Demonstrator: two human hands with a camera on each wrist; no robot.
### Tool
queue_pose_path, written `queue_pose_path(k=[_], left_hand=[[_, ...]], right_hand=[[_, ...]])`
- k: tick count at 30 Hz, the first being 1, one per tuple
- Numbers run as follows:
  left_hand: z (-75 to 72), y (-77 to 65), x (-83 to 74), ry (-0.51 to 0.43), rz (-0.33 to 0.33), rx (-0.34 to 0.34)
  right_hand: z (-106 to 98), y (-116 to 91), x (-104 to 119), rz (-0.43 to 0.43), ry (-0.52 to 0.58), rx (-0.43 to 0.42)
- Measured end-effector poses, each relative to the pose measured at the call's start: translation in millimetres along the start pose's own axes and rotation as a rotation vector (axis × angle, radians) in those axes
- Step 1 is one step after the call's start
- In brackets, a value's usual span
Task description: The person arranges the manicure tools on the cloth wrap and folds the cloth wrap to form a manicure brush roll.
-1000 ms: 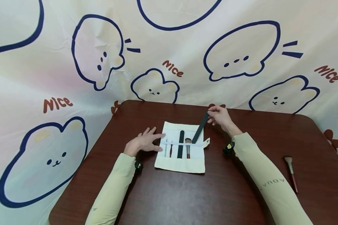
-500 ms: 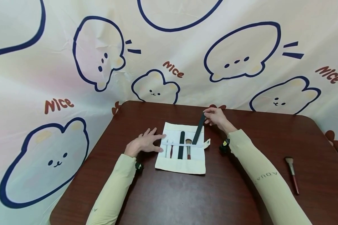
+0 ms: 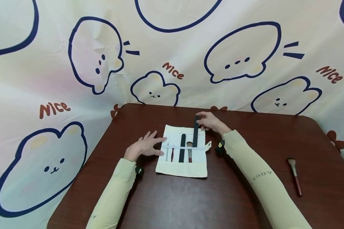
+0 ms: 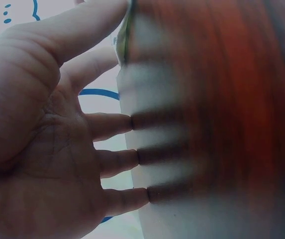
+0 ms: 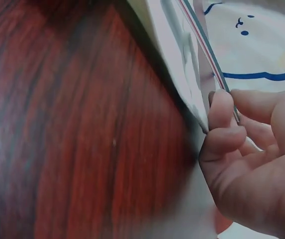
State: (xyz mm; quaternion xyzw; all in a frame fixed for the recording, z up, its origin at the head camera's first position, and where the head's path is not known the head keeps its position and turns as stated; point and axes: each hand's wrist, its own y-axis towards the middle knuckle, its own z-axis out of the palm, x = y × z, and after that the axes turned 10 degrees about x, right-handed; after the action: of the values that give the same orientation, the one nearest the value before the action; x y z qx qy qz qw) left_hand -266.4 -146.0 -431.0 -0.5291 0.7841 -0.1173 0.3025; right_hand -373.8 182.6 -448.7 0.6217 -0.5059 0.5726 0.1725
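Right grip (image 3: 211, 122) pinching a slim, flat, blackish strip (image 3: 195, 133), round-ended lookalike (image 3: 182, 148) nearby, left grip (image 3: 143, 147) splayed, empty

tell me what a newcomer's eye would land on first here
Probably the cartoon-printed backdrop behind the brown table. Next, the white tool roll near the table's middle, where the right hand holds a black nail file. A red-handled brush lies alone at right.

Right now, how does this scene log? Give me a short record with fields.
left hand: fingers spread, at left edge of pouch
right hand: pinches upper end of dark strip; its lower end at white band
pouch: open on table
in pouch: second strip, one brush, two thin tools
loose: second brush, right of pouch
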Motion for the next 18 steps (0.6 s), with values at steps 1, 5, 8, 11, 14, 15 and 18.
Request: queue_pose_path(k=[1,5,8,11,14,15,18], left_hand=[[0.0,-0.1,0.1,0.001,-0.001,0.0],[0.4,-0.2,0.7,-0.001,-0.004,0.0],[0.9,0.2,2.0,0.001,-0.003,0.001],[1.1,0.5,3.4,0.002,0.0,0.001],[0.9,0.1,3.6,0.002,0.0,0.004],[0.7,-0.2,3.4,0.001,0.002,0.004],[0.0,-0.8,2.9,0.005,0.001,0.006]], right_hand=[[1,1,0,-0.005,-0.006,0.001],[5,4,0,-0.018,-0.016,-0.009],[9,4,1,-0.023,-0.023,0.0],[12,3,2,-0.022,-0.04,0.018],[11,3,3,-0.012,-0.055,0.027],[11,3,3,-0.01,-0.055,0.021],[7,2,3,-0.012,-0.032,-0.018]])
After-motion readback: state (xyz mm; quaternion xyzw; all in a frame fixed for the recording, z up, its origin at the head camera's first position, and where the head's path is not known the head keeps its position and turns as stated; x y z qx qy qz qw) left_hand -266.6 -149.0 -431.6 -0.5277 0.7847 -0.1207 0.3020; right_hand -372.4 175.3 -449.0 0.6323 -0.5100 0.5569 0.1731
